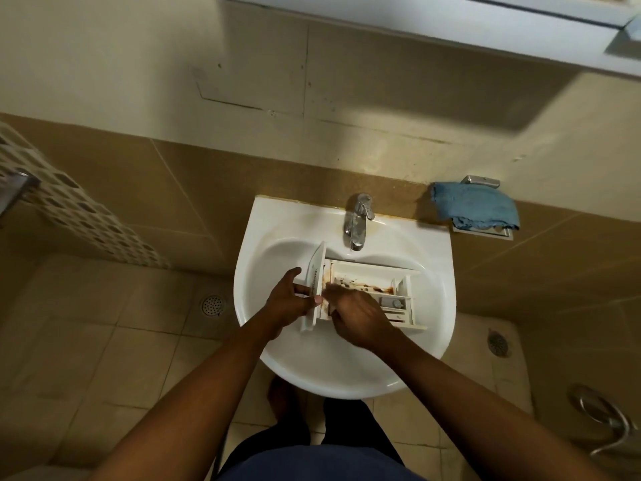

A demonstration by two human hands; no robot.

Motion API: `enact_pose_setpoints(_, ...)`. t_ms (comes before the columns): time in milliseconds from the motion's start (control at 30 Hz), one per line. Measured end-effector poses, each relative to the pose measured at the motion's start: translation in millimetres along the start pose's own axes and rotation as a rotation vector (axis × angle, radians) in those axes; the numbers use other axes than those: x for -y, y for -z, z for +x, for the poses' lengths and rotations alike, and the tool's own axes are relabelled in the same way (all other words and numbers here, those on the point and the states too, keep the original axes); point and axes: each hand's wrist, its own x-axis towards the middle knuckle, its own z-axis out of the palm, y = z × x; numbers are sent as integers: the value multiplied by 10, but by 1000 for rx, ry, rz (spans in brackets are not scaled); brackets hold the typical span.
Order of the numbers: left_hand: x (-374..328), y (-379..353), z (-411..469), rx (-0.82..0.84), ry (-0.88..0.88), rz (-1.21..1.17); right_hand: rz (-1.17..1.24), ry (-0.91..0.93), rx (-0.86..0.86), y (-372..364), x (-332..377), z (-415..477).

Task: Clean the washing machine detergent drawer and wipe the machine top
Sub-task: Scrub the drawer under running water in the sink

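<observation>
Lying across the bowl of the white ceramic wall-mounted basin is the white plastic compartmented detergent drawer, its front panel to the person's left and tilted up, its open compartments facing upward. Brown-orange residue and dark specks mark the floor of the large compartment and the inner face of the front panel. The left hand grasps the front panel, thumb on the inner side and fingers spread over the outer face. The right hand rests over the near-left portion of the drawer with fingers bent down into it; whether it grips anything cannot be determined, as the fingertips are blurred. The chrome single-lever tap stands at the rear of the basin, its spout just above the drawer's far edge; no running water can be made out. A crumpled blue cloth sits on a metal wall bracket, right of the basin and well apart from both hands.
</observation>
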Motion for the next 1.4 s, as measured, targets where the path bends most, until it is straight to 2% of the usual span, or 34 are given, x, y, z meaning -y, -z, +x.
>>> enact_pose_setpoints(100,-6,0,-7,8,-2,12,122,-1,-43,42,-59,-118)
enact_pose_setpoints(167,0,2,-9,8,3,5,330,-152,-138,55,-178,3)
enact_pose_setpoints(200,7,4,-7,7,7,3,514,-288,-206,63,-244,110)
enact_pose_setpoints(300,0,5,-10,5,13,13,1287,-783,-380,169,-419,473)
enact_pose_setpoints(333,-8,4,-10,6,16,17,1452,-872,-405,205,-468,567)
enact_pose_setpoints(500,-10,-3,13,3,22,55,1752,-908,-375,248,-555,785)
enact_pose_setpoints(700,3,7,21,-4,20,46,1981,-931,-371,228,-591,812)
enact_pose_setpoints(867,2,0,6,-7,16,53,2012,-911,-308,244,-634,877)
enact_pose_setpoints(1033,8,8,6,-5,17,43,1807,-947,-254,228,-543,823)
enact_pose_setpoints(1167,14,1,16,-4,12,32,1767,-830,-233,162,-356,658)
enact_pose_setpoints(1400,38,-6,18,-16,-4,25,1311,-688,2,142,49,238)
